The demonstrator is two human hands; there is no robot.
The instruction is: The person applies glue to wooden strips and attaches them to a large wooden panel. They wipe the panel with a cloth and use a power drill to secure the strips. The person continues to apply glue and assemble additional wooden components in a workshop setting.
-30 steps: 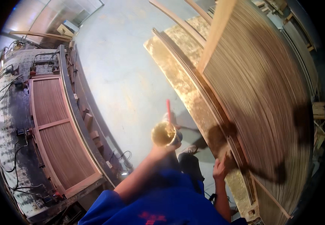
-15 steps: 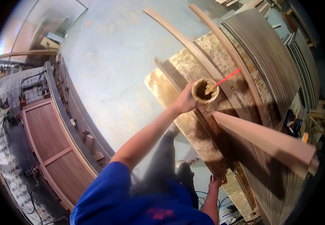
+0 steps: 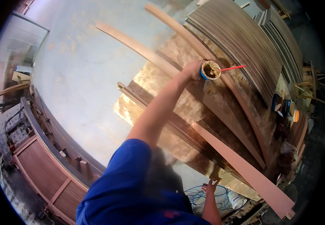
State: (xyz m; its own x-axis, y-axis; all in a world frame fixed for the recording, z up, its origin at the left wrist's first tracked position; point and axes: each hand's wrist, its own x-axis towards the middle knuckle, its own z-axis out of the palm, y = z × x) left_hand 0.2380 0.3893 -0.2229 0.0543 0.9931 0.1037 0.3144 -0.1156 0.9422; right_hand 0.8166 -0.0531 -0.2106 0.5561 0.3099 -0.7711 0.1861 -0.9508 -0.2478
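Note:
At the end of my stretched-out arm, my left hand point(image 3: 193, 71) is wrapped around a small round tub point(image 3: 203, 77) with blue on its side. Yellowish, paste-like stuff coats its inside and rim. A thin red stick point(image 3: 233, 68) leans out of it to the right; its lower end is hidden in the paste. Tub and hand hover over long wooden strips point(image 3: 162, 63) lying on a stained board table point(image 3: 147, 77). Down by the table's near edge, my right hand point(image 3: 209, 186) has its fingers spread, holding nothing; whether it touches the edge I cannot tell.
A thick wooden beam point(image 3: 241, 168) slants toward the lower right. Stacked wood-grain panels point(image 3: 237, 41) stand at the far right. Leftward, a framed panel point(image 3: 52, 172) lies on a machine. Blue hose point(image 3: 198, 197) and a white bucket point(image 3: 237, 200) sit below the table.
My view has swung, and the tub in my left hand has moved further over the strips to the right. My right hand's fingers show more spread than before.

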